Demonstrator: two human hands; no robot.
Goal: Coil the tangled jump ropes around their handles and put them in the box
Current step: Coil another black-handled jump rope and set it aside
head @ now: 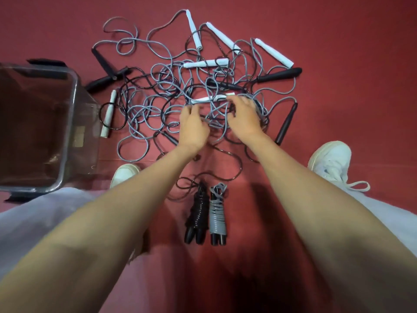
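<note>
Both hands reach into the far tangle of jump ropes (162,105) on the red floor (352,71). The left hand (194,126) has its fingers curled down among grey cords; whether its grip has closed on one cannot be told through the blur. The right hand (244,117) lies with its fingers stretched over the knot, grip released, fingertips touching cords just short of a white handle (204,99).

Grey and black cords loop over one another in the tangle, with white handles and black handles scattered round its far, left and right edges.

Near the person, between the forearms, two finished ropes lie side by side on the floor: a black coil (198,213) on the left and a grey coil (218,216) on the right, each wound tightly round its paired black handles.

The box (67,132), clear plastic with dark clips, stands at the left, well apart from both coils; the red floor shows through its walls. White shoes (331,161) frame the scene.
</note>
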